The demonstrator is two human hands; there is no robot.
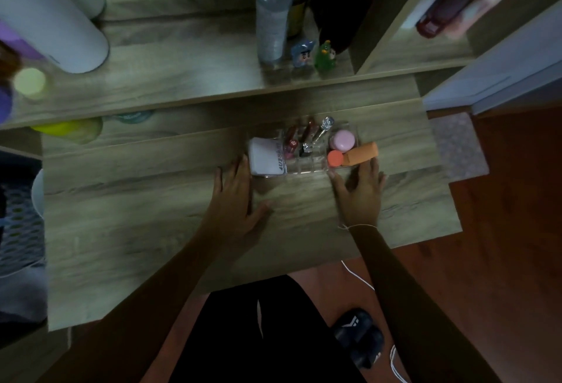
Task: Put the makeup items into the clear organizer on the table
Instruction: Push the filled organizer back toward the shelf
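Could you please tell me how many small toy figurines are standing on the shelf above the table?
2. A blue figurine stands beside the clear spray bottle, and a green figurine stands just right of it. Others may be hidden behind the bottles.

Both bare forearms extended forward. Left hand flat, palm down, fingers together, thumb splayed right. Right hand palm down, fingers spread; thin white string around wrist.

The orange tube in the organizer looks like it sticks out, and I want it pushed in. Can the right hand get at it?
Probably yes. The right hand lies open just in front of the orange tube, fingertips near its side, with nothing between them.
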